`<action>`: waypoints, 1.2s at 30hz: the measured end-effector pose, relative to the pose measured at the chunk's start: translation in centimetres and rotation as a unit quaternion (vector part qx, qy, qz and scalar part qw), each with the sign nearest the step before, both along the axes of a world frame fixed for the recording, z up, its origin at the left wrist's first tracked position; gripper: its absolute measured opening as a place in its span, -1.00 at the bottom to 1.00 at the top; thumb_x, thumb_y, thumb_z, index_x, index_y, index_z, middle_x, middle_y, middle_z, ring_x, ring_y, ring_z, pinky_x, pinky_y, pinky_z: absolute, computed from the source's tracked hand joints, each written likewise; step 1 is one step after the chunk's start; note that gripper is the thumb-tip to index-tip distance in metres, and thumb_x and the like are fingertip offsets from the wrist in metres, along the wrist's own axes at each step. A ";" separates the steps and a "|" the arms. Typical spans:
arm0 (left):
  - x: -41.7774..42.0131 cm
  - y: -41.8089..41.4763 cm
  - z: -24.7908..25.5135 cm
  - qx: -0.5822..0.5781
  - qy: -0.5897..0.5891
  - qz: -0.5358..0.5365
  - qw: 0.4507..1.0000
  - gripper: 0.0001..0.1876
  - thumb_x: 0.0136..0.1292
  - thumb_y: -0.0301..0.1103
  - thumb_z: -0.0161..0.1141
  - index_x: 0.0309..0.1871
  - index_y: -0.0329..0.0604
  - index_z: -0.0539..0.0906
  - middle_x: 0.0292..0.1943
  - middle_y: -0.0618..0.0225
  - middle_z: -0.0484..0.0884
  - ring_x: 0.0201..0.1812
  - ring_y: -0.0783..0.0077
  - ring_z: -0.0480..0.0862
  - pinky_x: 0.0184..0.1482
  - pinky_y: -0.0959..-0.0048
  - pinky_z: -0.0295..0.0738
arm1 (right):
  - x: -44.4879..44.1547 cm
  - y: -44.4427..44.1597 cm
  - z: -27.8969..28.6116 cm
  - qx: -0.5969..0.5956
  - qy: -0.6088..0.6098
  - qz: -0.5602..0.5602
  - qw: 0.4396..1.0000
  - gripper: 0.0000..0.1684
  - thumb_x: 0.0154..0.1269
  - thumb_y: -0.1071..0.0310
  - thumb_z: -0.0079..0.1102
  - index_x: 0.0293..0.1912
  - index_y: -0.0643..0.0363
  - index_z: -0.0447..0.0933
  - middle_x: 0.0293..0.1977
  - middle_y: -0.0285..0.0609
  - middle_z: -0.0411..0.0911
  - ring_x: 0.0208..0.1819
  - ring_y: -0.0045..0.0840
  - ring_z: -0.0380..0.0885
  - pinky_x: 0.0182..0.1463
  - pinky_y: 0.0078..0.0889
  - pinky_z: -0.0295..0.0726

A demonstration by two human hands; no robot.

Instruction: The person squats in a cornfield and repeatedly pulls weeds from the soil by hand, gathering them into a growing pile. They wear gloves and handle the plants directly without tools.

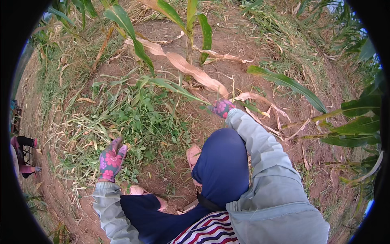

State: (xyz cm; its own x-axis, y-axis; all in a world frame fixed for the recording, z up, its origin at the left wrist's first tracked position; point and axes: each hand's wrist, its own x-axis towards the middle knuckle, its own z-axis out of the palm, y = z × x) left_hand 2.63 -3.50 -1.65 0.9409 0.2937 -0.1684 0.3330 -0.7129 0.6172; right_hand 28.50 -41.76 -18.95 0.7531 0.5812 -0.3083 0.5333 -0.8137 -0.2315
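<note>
My left hand (111,160), in a dark floral work glove, is over the near left edge of a heap of cut or pulled green weeds (152,116). Its thumb and fingers are apart, and nothing shows between them. Out in front of my right knee, my right hand (224,108) wears a matching glove. Its fingers are closed around the end of a long green grass stalk (179,89), whose leafy part stretches left over the heap. The right fingertips are partly hidden. A dry, tan corn leaf (195,71) droops down just beyond that hand.
A standing corn stalk (189,39) rises ahead, and more corn leaves (350,122) reach in from the right. My pink shoes (193,155) stand on reddish soil. At the far left edge, another person (24,155) is partly visible. A corn cob (86,99) lies left of the heap.
</note>
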 end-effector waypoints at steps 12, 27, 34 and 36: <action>-2.2 1.1 1.2 0.042 0.050 -0.047 0.997 -0.61 0.20 -0.19 0.07 0.03 -0.21 0.48 -0.08 0.10 0.57 -0.10 0.19 0.59 -0.06 0.38 0.46 | -8.0 -4.4 1.5 -0.029 0.030 -0.198 0.979 -0.56 0.22 -0.05 -0.12 -0.26 0.12 0.51 -0.28 -0.01 0.55 -0.21 -0.18 0.51 -0.10 -0.18 0.46; -2.4 1.1 2.6 0.048 0.001 -0.060 0.997 -0.60 0.24 -0.15 0.04 0.03 -0.23 0.48 -0.06 0.08 0.55 -0.06 0.17 0.57 -0.02 0.39 0.43 | -12.0 -2.2 2.7 0.123 0.164 -0.075 0.976 -0.58 0.22 -0.06 -0.08 -0.33 0.11 0.48 -0.49 -0.10 0.48 -0.40 -0.31 0.49 -0.28 -0.24 0.47; -2.9 2.2 1.4 -0.260 -0.025 -0.017 0.965 -0.54 0.30 -0.19 -0.02 0.20 -0.22 0.30 0.00 0.19 0.49 -0.04 0.36 0.52 -0.05 0.50 0.43 | -8.2 17.6 18.6 0.423 0.507 -0.091 0.746 -0.74 0.24 0.17 -0.03 -0.21 0.12 0.47 -0.63 -0.34 0.42 -0.72 -0.65 0.31 -0.70 -0.61 0.26; -2.7 2.9 1.0 -0.457 -0.054 0.052 0.886 -0.43 0.33 -0.04 -0.12 0.27 -0.25 0.18 0.10 0.13 0.37 -0.01 0.36 0.49 -0.02 0.54 0.40 | -11.5 23.3 22.0 0.323 0.270 0.154 0.894 -0.57 0.27 -0.01 -0.13 -0.20 0.16 0.49 -0.59 -0.25 0.43 -0.61 -0.65 0.40 -0.67 -0.57 0.39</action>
